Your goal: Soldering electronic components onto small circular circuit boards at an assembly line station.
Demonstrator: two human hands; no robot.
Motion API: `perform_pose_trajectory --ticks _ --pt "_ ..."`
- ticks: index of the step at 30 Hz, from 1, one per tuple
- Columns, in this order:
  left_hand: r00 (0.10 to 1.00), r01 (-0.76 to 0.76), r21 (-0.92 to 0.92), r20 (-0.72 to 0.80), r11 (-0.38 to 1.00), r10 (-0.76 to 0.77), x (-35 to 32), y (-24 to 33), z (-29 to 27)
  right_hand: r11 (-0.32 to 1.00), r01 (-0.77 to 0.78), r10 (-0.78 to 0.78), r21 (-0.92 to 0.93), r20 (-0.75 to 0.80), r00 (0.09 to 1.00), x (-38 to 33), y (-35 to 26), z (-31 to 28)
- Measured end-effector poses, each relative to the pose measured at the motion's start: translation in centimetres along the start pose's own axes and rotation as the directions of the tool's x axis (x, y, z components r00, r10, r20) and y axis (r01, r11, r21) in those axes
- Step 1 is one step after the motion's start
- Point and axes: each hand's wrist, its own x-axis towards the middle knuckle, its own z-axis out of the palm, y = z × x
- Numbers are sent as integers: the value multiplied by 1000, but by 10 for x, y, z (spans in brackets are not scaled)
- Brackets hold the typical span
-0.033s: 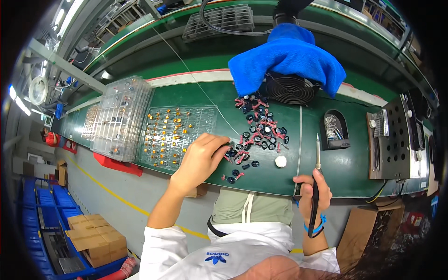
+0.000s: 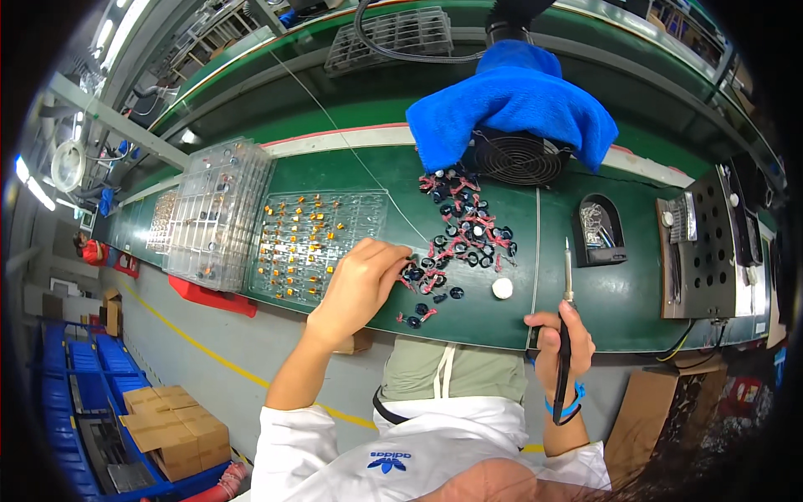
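My left hand (image 2: 360, 283) is at the left edge of a pile of small round black parts with red wires (image 2: 468, 234). Its thumb and fingers are pinched together, and whatever they grip, if anything, is hidden. My right hand (image 2: 562, 345) is closed round the black handle of a soldering iron (image 2: 569, 289), whose metal tip points away from me. Between the hands a white ball-like piece (image 2: 502, 288) lies on the green bench top (image 2: 585, 301). A few loose black parts with red wires (image 2: 415, 320) lie near the bench's front edge.
Left of the pile lies a clear tray (image 2: 368, 213) with rows of small orange-yellow parts. Beyond it stand stacked clear trays (image 2: 219, 217). A fan (image 2: 520, 159) under a blue towel (image 2: 510, 105) stands at the back. To the right are a black holder (image 2: 604, 251) and a perforated metal box (image 2: 715, 243).
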Motion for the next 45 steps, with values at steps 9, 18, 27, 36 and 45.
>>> perform_pose_trajectory --ticks 9,18,27,36,45 --pt "987 97 -381 -82 920 -138 14 30 6 1000 5 -5 10 9 1000 -2 -5 -6" --pt "979 88 -490 202 867 14 40 62 43 997 56 -52 -48 81 995 5 -2 5" --pt "988 114 -563 153 819 -33 42 54 59 949 209 -157 -236 221 963 15 -4 20" --pt "991 -126 -346 -87 930 102 26 47 39 909 224 -113 -353 309 944 18 -15 18" --pt "948 232 172 -262 957 -183 -18 -65 -36 949 215 -177 -229 176 969 16 -6 20"
